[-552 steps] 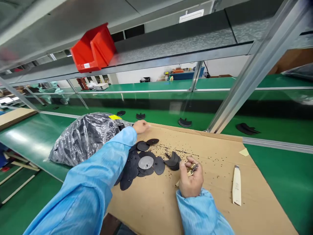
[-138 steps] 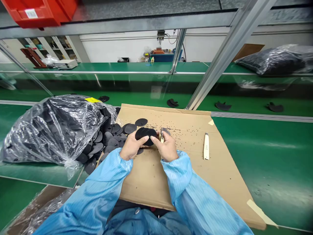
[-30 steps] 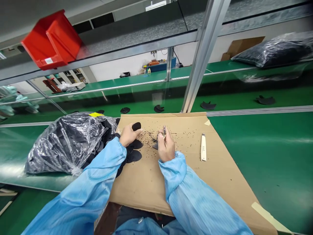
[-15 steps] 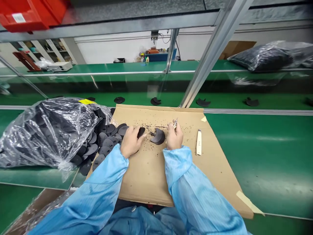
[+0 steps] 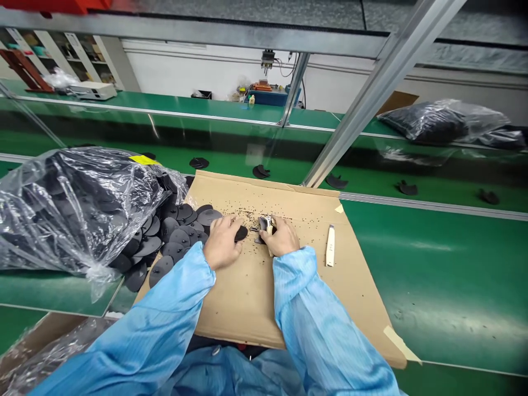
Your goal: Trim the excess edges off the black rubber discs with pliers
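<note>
My left hand (image 5: 224, 242) is closed on a round black plastic piece (image 5: 241, 234), held low over the cardboard sheet (image 5: 243, 297). Close by on its right, my right hand (image 5: 281, 236) grips a small hand tool (image 5: 269, 224) with a shiny metal head and a pale handle; its exact kind is hard to make out. Partly covered by that tool and hand is a black crescent-shaped piece (image 5: 261, 224) on the cardboard. Tiny black bits lie scattered around both hands.
Left of the cardboard, black discs (image 5: 177, 242) spill from a clear plastic bag (image 5: 82, 203). A cream-handled blade tool (image 5: 330, 246) lies at right. Black pieces (image 5: 260, 171) sit spaced along the green belt behind. A slanted metal post (image 5: 350, 115) rises at the cardboard's far edge.
My right hand has moved left with its tool, from beside the crescent piece to over it. My left hand still holds the round piece. The head view has shifted and tilted slightly.
</note>
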The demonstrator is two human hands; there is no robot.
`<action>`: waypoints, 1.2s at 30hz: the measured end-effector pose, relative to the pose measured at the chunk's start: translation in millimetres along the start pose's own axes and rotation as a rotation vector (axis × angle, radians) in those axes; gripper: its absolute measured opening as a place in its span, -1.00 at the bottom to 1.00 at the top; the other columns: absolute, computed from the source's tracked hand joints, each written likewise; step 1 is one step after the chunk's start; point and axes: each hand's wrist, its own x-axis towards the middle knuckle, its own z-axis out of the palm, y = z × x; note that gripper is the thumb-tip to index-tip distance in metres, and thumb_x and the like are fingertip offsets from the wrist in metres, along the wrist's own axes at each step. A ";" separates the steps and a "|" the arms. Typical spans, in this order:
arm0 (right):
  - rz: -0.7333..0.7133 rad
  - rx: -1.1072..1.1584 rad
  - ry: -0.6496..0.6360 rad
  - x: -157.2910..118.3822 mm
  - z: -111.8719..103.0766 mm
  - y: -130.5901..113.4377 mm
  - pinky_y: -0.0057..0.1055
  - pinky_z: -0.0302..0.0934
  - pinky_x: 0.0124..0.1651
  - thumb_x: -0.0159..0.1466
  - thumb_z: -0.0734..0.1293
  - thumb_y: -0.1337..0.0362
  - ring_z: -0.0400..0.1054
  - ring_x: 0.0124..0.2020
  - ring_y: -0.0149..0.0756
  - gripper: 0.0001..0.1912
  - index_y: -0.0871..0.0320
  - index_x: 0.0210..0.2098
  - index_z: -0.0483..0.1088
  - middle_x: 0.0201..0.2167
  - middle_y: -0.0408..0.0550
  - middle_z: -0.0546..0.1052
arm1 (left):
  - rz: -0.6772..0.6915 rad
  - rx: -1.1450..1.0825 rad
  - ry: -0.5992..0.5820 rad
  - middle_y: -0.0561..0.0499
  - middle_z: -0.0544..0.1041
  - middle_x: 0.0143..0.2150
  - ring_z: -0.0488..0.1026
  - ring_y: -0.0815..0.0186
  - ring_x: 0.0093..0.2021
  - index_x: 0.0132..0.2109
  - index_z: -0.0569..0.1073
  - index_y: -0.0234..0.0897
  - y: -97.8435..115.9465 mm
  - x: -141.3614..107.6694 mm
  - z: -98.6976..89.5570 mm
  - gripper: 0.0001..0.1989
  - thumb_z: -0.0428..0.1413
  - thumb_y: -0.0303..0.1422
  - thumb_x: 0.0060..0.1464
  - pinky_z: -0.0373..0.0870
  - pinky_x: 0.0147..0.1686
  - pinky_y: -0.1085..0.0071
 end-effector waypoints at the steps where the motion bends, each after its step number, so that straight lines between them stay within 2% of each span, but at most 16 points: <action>1: 0.007 0.020 -0.017 0.3 -1.6 -0.3 -0.13 0.19 -0.08 -0.01 0.46 0.18 0.32 -0.11 0.02 -0.51 0.11 -0.08 0.42 -0.15 0.10 0.45 | 0.035 -0.027 0.012 -0.19 0.24 0.19 0.17 0.04 0.18 0.19 0.27 -0.26 0.5 -0.5 -0.1 -0.37 0.12 -0.42 -0.09 0.06 0.17 0.11; 3: 0.049 0.078 -0.048 0.8 -6.2 -1.3 -0.18 0.19 -0.12 -0.02 0.45 0.21 0.33 -0.15 -0.02 -0.56 0.10 -0.12 0.43 -0.19 0.04 0.48 | 0.084 -0.094 0.054 -0.18 0.24 0.19 0.16 0.05 0.20 0.19 0.27 -0.26 2.3 -1.2 -0.9 -0.36 0.12 -0.42 -0.11 0.06 0.18 0.11; 6: 0.131 0.232 -0.039 1.3 -12.7 -3.2 -0.29 0.19 -0.21 0.01 0.39 0.22 0.34 -0.29 -0.17 -0.72 0.12 -0.26 0.43 -0.33 -0.07 0.49 | 0.088 -0.230 0.219 -0.17 0.34 0.08 0.27 0.11 0.10 0.12 0.32 -0.29 5.2 -1.0 -2.7 -0.51 0.09 -0.38 0.00 0.19 0.11 0.15; 8: 0.166 0.429 0.014 0.7 -12.9 -6.2 -0.37 0.17 -0.30 0.00 0.38 0.16 0.28 -0.41 -0.28 -0.74 0.16 -0.34 0.39 -0.47 -0.13 0.44 | 0.043 -0.337 0.347 -0.16 0.40 -0.03 0.36 0.19 -0.05 0.05 0.37 -0.31 7.1 -0.2 -3.2 -0.63 0.08 -0.36 0.07 0.30 0.01 0.23; 10: 0.180 0.725 0.094 -2.1 -8.1 -12.2 -0.42 0.16 -0.36 -0.03 0.41 0.09 0.22 -0.48 -0.36 -0.65 0.18 -0.36 0.33 -0.54 -0.19 0.36 | -0.038 -0.472 0.408 -0.14 0.41 -0.10 0.39 0.28 -0.20 0.00 0.37 -0.32 9.3 0.9 -2.1 -0.67 0.10 -0.32 0.08 0.38 -0.14 0.32; 13: 0.150 1.174 0.161 -11.9 4.9 -26.5 -0.46 0.20 -0.31 -0.03 0.45 0.07 0.22 -0.44 -0.42 -0.57 0.16 -0.33 0.24 -0.50 -0.24 0.33 | -0.198 -0.830 0.331 -0.16 0.41 -0.07 0.41 0.34 -0.26 0.04 0.29 -0.33 13.8 2.9 3.0 -0.51 0.22 -0.26 -0.01 0.42 -0.30 0.41; 15: 0.106 1.301 0.119 -20.5 12.7 -35.6 -0.48 0.21 -0.28 0.03 0.45 0.09 0.24 -0.42 -0.44 -0.60 0.15 -0.32 0.23 -0.46 -0.23 0.33 | -0.275 -1.100 0.227 -0.16 0.43 -0.09 0.44 0.33 -0.26 -0.01 0.28 -0.35 16.5 4.5 6.9 -0.48 0.26 -0.23 -0.06 0.43 -0.31 0.42; 17: 0.032 1.283 0.044 -27.3 16.8 -40.4 -0.46 0.22 -0.23 0.10 0.42 0.10 0.27 -0.37 -0.42 -0.65 0.15 -0.27 0.27 -0.41 -0.20 0.36 | -0.333 -1.266 0.176 -0.11 0.47 -0.21 0.45 0.33 -0.31 -0.12 0.32 -0.37 17.1 6.7 8.4 -0.55 0.26 -0.20 -0.08 0.44 -0.33 0.42; 18: -0.007 1.244 0.017 -29.1 17.5 -40.8 -0.43 0.23 -0.18 0.13 0.40 0.10 0.30 -0.32 -0.39 -0.67 0.15 -0.23 0.30 -0.36 -0.16 0.39 | -0.365 -1.321 0.196 -0.08 0.47 -0.27 0.45 0.35 -0.34 -0.18 0.34 -0.38 16.4 8.1 7.7 -0.58 0.27 -0.19 -0.09 0.43 -0.34 0.43; 22: -0.060 1.103 0.082 -25.6 15.0 -32.3 -0.26 0.21 0.05 0.23 0.31 0.03 0.31 -0.05 -0.24 -0.55 0.13 0.03 0.30 -0.09 0.00 0.41 | -0.486 -1.508 0.379 0.03 0.48 -0.37 0.42 0.42 -0.42 -0.17 0.31 -0.33 7.9 14.2 -2.7 -0.51 0.35 -0.28 -0.22 0.35 -0.43 0.54; 24: -0.033 1.086 0.086 -21.9 12.9 -27.9 -0.23 0.26 -0.01 0.27 0.25 -0.03 0.34 -0.08 -0.22 -0.48 0.11 0.11 0.25 -0.06 0.04 0.41 | -0.517 -1.545 0.403 0.06 0.48 -0.39 0.40 0.45 -0.44 -0.18 0.31 -0.33 3.1 15.9 -8.4 -0.48 0.37 -0.32 -0.28 0.30 -0.47 0.58; 26: -0.035 1.068 0.060 -20.5 10.6 -26.8 -0.25 0.30 -0.10 0.28 0.22 -0.06 0.36 -0.14 -0.23 -0.46 0.12 0.14 0.22 -0.09 0.05 0.43 | -0.519 -1.517 0.364 0.05 0.48 -0.40 0.40 0.45 -0.43 -0.24 0.35 -0.36 -0.1 15.7 -12.0 -0.54 0.37 -0.33 -0.28 0.31 -0.44 0.57; 28: -0.084 1.007 0.057 -22.1 7.9 -28.9 -0.29 0.30 -0.13 0.25 0.28 -0.03 0.36 -0.19 -0.24 -0.49 0.15 0.07 0.27 -0.17 0.02 0.45 | -0.496 -1.440 0.259 0.02 0.48 -0.39 0.40 0.44 -0.40 -0.29 0.40 -0.39 -1.0 14.0 -13.5 -0.61 0.36 -0.34 -0.26 0.33 -0.39 0.54; 30: -0.153 0.910 0.051 -25.5 4.8 -32.3 -0.35 0.28 -0.18 0.20 0.35 0.03 0.34 -0.27 -0.29 -0.59 0.18 -0.09 0.36 -0.29 -0.05 0.46 | -0.479 -1.391 0.169 0.01 0.48 -0.38 0.40 0.44 -0.39 -0.28 0.44 -0.41 0.3 12.3 -13.9 -0.63 0.36 -0.37 -0.27 0.34 -0.36 0.54; 33: -0.222 0.815 -0.035 -31.6 1.8 -37.1 -0.44 0.21 -0.34 0.17 0.36 0.09 0.26 -0.45 -0.37 -0.72 0.18 -0.27 0.38 -0.46 -0.15 0.40 | -0.502 -1.524 0.211 0.06 0.47 -0.37 0.41 0.45 -0.36 -0.19 0.43 -0.37 4.5 11.9 -13.5 -0.54 0.38 -0.41 -0.30 0.36 -0.31 0.54; 36: -0.281 0.776 -0.065 -37.7 2.5 -40.7 -0.44 0.19 -0.37 0.18 0.36 0.13 0.26 -0.47 -0.37 -0.75 0.18 -0.27 0.39 -0.47 -0.15 0.41 | -0.564 -1.745 0.247 0.05 0.48 -0.33 0.45 0.39 -0.32 -0.21 0.37 -0.35 7.2 13.8 -11.0 -0.51 0.40 -0.39 -0.31 0.42 -0.29 0.47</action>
